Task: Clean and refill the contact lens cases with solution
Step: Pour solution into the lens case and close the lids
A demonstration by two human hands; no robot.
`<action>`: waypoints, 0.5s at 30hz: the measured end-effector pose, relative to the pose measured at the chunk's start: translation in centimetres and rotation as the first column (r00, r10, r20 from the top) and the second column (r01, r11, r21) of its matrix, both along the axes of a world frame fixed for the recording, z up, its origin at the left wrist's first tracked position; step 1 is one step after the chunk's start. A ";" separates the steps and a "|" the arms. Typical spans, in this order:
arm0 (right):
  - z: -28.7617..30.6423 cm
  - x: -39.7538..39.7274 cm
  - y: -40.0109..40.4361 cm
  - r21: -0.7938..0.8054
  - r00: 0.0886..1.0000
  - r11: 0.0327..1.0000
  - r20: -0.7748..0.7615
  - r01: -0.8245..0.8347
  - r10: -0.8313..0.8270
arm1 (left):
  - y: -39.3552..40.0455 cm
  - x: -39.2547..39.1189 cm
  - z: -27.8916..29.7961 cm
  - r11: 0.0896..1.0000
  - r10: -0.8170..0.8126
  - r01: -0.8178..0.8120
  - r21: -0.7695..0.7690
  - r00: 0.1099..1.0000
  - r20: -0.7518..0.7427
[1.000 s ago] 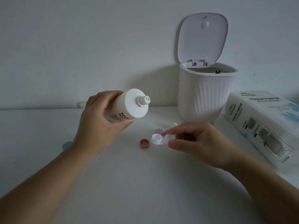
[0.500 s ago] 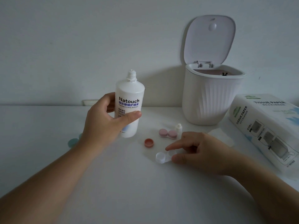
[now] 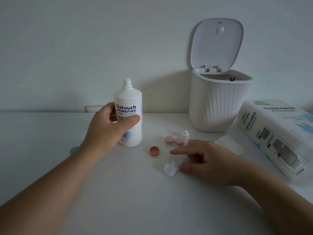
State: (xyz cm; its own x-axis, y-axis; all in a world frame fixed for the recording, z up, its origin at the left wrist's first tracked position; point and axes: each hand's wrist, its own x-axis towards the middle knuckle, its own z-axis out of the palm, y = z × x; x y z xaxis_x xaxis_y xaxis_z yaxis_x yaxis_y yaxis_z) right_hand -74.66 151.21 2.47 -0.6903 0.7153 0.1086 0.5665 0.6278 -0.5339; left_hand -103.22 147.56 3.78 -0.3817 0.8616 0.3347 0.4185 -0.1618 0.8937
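Note:
A white contact lens solution bottle (image 3: 129,100) with its cap off stands upright on the white table (image 3: 118,192); my left hand (image 3: 106,128) grips it around the label. An uncapped white lens case (image 3: 170,169) lies flat on the table in front of my right hand (image 3: 208,163). The thumb tip touches the case's right side, and the index finger points left above it without touching. A loose orange-pink cap (image 3: 154,150) lies between the bottle and the case. Behind it sits a second case with pink caps (image 3: 173,141).
The small white bottle cap (image 3: 185,135) stands behind the pink case. A tissue (image 3: 228,145) lies right of my hand. An open-lidded white bin (image 3: 218,106) stands at the back, a tissue paper pack (image 3: 277,133) at right, and a teal cap (image 3: 74,150) behind my left wrist.
The bottle went from tilted over the case to upright on the table. My right hand lowered the white case onto the table, and its index finger lifted off it.

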 end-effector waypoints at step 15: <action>0.2 -0.5 -0.5 0.074 1.000 0.997 0.015 0.017 -0.018 | -0.7 -1.3 0.9 0.976 -0.179 0.185 -0.115 0.982 0.059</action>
